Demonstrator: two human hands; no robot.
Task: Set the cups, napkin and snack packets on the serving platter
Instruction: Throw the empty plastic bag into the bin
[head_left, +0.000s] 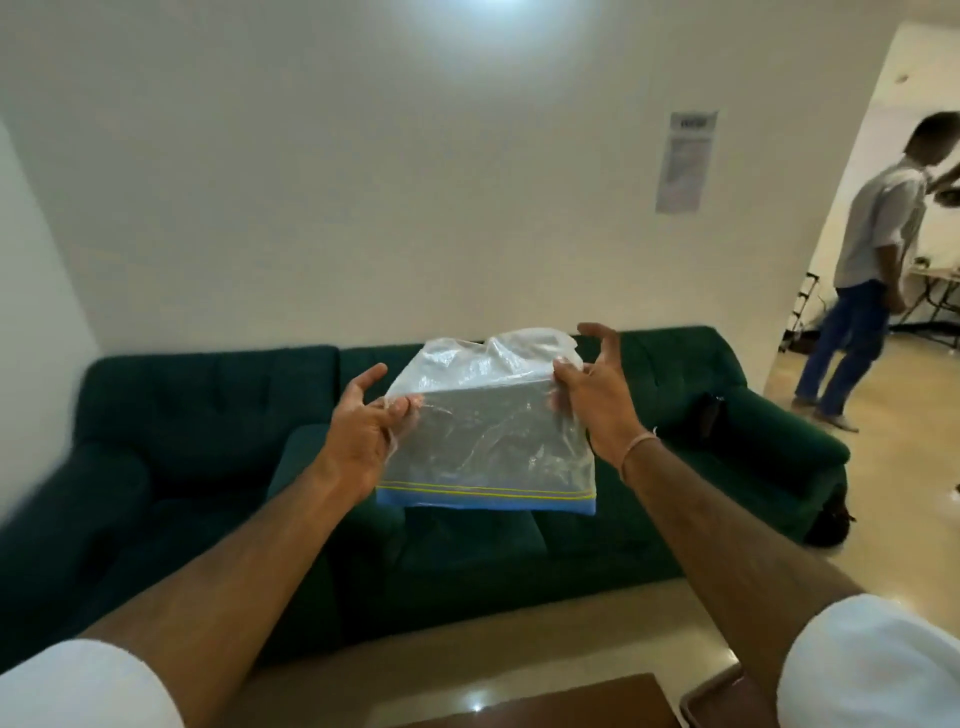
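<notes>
A clear plastic zip bag (488, 431) with a blue and yellow seal strip along its lower edge hangs in the air in front of me, held upside down. My left hand (363, 426) pinches its left side between thumb and fingers. My right hand (592, 395) pinches its upper right corner, the other fingers spread. The bag looks empty, though I cannot tell for sure. No cups, napkin, snack packets or platter are in view.
A dark green sofa (208, 415) fills the space behind the bag. A brown table edge (571, 706) shows at the bottom. A person (862, 270) stands in the doorway at the right. A dark bag (831, 519) lies on the floor by the sofa's right end.
</notes>
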